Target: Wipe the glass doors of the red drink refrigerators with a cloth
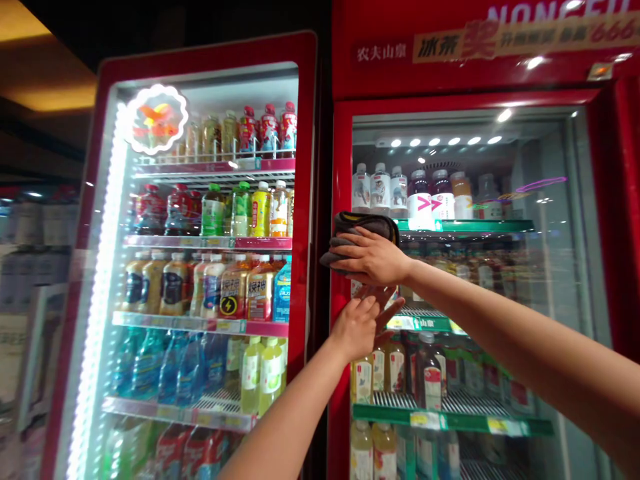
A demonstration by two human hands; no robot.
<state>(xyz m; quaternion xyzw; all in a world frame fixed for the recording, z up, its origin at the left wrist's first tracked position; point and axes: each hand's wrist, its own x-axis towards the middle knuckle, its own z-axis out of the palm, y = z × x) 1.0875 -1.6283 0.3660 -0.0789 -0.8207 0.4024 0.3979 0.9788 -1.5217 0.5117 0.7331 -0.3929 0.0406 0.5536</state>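
1 folded dark cloth [353,223], judged light, soft and best gripped by its folds, is pressed to the glass door [550,247] under the flat, open right hand [377,257], the left hand [356,327] held loosely open below.

Bare right hand [373,257] is lying flat, fingers pointing to nine o'clock; bare left hand [356,327] is curving loosely, at its six o'clock.

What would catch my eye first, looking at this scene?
Probably the glowing round sign with a scalloped white edge, at the upper left of the red-framed drinks cooler on the left. Next, the bare right hand pressing a folded dark grey cloth at the glass door's left edge on the right-hand cooler, the left hand just below.
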